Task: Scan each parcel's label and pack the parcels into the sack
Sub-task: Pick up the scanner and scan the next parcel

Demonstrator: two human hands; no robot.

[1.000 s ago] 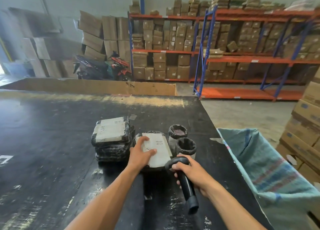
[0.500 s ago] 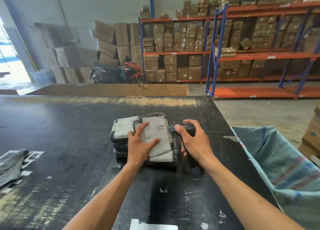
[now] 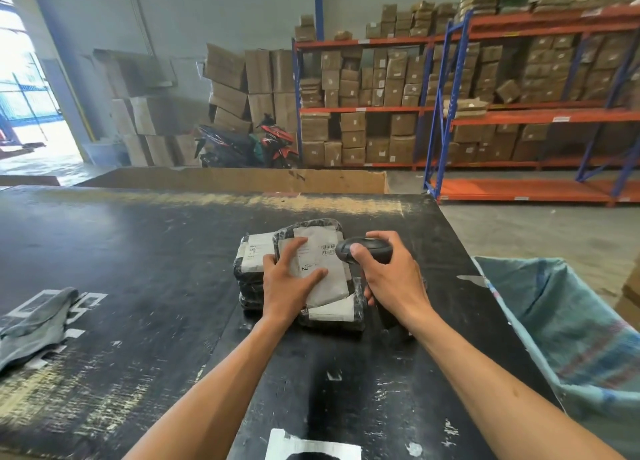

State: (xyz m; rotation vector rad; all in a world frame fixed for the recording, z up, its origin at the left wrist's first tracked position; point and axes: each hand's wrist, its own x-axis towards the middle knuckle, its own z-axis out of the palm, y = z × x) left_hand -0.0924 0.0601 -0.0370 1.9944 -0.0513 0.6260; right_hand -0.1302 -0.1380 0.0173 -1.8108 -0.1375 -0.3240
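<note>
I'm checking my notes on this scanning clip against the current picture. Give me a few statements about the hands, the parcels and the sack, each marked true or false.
1. The right hand grips a handheld scanner. True.
2. The left hand is raised off the parcels. False: it lies flat on the white label of the top parcel.
3. The parcel under the left hand is already in the sack. False: it lies on the black table.
4. The woven sack stands open at the table's right edge. True.
5. A second stack of wrapped parcels sits left of the held one. True.
</note>
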